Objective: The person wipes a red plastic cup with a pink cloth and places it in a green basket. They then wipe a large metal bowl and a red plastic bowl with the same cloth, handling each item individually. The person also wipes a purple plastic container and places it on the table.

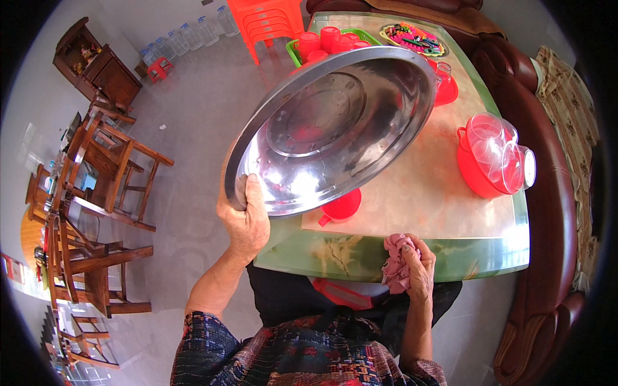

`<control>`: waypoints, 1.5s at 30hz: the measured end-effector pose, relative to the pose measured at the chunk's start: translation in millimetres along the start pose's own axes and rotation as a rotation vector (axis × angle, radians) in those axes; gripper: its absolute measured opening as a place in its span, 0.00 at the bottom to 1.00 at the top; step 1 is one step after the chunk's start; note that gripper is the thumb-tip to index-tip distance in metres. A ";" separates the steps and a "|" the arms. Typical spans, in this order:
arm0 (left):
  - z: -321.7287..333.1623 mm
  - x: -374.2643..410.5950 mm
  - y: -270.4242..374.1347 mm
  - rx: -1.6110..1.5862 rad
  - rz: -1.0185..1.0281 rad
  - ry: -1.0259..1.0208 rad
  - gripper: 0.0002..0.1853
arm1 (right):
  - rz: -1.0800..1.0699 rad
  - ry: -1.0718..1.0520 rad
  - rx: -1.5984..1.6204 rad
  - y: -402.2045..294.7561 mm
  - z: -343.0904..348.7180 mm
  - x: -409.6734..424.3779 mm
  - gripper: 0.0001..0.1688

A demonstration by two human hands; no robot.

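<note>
My left hand [245,219] grips the rim of a large stainless steel basin [333,111], thumb on the inner wall. The basin is held tilted above the table, its shiny inside facing me with a few drops or spots on it. In my right hand [419,265] is a crumpled pink cloth [398,263], at the green front edge of the table [285,251]. Partly hidden under the basin's lower rim stands a red plastic cup [343,206] with a handle.
On the table's right is a red plastic basin [475,169] holding clear bowls [490,132]. Behind the steel basin stand a green basket [369,37] with red cups [309,43] and a patterned tray [386,34]. A brown leather sofa [545,193] borders the right; wooden chairs [111,164] stand left.
</note>
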State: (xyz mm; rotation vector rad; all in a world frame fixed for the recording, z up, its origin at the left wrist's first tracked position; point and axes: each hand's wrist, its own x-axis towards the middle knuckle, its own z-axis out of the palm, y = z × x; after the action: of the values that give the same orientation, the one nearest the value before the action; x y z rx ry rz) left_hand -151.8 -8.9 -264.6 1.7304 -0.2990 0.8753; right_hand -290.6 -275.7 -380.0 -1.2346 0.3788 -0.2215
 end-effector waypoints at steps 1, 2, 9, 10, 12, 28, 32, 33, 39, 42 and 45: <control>3.0 1.5 4.2 -0.032 0.000 0.021 0.07 | 0.004 -0.001 0.007 -0.2 0.3 -0.1 0.17; 4.3 2.1 8.6 -0.053 -0.011 0.029 0.07 | 0.002 -0.005 0.005 1.2 -0.6 0.0 0.17; -5.8 2.9 14.5 -0.098 -0.218 -0.111 0.08 | -0.029 0.041 0.129 0.8 5.3 -1.1 0.18; -3.7 3.4 14.1 -0.145 -0.241 -0.108 0.08 | -0.036 0.056 0.148 -1.2 5.6 -1.7 0.17; 0.3 0.1 8.9 -0.298 -0.357 -0.098 0.07 | 0.006 0.037 0.253 -9.9 3.9 -0.4 0.17; 61.8 -86.3 58.4 -0.613 -0.814 -0.326 0.17 | -0.778 0.115 -1.481 -76.8 18.1 1.5 0.25; 74.5 -103.5 57.5 -0.574 -0.814 -0.360 0.14 | -0.644 -0.162 -1.252 -76.8 16.3 -21.9 0.19; 78.0 -106.4 59.9 -0.581 -0.791 -0.357 0.13 | -0.650 -0.250 -1.195 -71.9 11.4 -25.9 0.20; 73.0 -137.9 40.2 -0.517 -0.996 -0.570 0.17 | -0.678 -0.269 -1.100 -59.8 -25.4 -34.5 0.12; 73.8 -144.6 42.3 -0.575 -0.978 -0.620 0.19 | -0.635 -0.016 -1.367 -60.2 -46.8 -27.4 0.10; 76.5 -151.1 42.6 -0.580 -0.967 -0.616 0.20 | -0.745 0.365 -1.683 -62.9 -57.7 -12.9 0.13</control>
State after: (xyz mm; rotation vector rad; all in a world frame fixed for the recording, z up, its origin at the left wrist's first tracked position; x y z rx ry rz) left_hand -251.2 -127.6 -345.4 1.2995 -0.0673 -0.4303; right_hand -323.0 -341.5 -334.4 -3.0085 0.3761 -0.8758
